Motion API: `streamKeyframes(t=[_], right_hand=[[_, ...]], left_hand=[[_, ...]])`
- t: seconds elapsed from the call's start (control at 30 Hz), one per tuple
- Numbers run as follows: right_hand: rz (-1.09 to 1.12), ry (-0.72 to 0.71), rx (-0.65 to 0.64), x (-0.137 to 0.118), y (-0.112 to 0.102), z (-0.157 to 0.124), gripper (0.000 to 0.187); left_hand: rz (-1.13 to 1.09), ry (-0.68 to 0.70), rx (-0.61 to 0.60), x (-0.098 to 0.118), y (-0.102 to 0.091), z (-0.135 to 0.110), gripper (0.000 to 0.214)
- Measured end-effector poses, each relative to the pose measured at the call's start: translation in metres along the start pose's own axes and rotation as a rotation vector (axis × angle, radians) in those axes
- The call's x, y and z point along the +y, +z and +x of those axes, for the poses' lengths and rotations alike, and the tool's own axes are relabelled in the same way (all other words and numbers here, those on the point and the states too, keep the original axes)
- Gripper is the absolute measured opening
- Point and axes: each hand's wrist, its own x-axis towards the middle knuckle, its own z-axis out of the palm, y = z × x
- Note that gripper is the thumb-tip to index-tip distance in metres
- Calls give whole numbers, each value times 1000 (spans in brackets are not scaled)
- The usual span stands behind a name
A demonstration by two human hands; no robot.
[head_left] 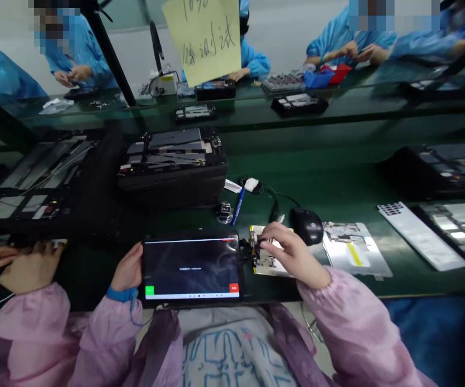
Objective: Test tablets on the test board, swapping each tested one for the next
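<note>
Silvery board (pixel 265 262) lies under my right hand (pixel 297 258), grip unclear to me, right of the tablet (pixel 192 271) my left hand (pixel 128 270) holds.

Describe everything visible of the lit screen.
The lit screen is a glossy, black-rimmed rectangle, face up by the near edge of the green bench, its tilt unclear. Its dark display shows tiny pale text mid-screen, a pale bottom bar, a green block lower left and a red block lower right. The left hand touches its left edge.
</note>
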Motion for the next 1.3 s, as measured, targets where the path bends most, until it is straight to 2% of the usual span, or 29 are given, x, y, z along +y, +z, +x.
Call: streamKeyframes(t=[0.07, 0.13, 0.27, 0.4, 0.53, 0.7, 0.83, 1.07, 1.17, 1.3], right_hand=[[-22, -42, 76, -8, 7, -21, 24], [-20, 5, 114, -10, 16, -37, 23], [68, 150, 14, 0, 36, -51, 34], [141, 291, -30, 12, 49, -47, 43], [168, 383, -27, 14, 53, -39, 45], [189, 418, -69, 12, 59, -36, 48], [245, 490, -63, 13, 59, -36, 51], [179, 471, -82, 13, 60, -37, 46], [202, 478, -114, 12, 63, -39, 45], [320, 548, -71, 11, 62, -40, 47]], left_hand=[[-16, -16, 40, 3, 3, -1, 14], [-14, -28, 56, 5, 7, -3, 13], [-32, 14, 47, 6, 13, -4, 12], [-132, 96, 71, 2, 14, -1, 17], [-172, 99, 49, 0, 14, 1, 17], [-146, 132, 101, 0, 14, 0, 21], [-137, 106, 77, 0, 14, -1, 20], [-116, 75, 111, 1, 16, 0, 8], [-121, 77, 81, 0, 16, 0, 8], [-126, 90, 57, -1, 15, 0, 15]])
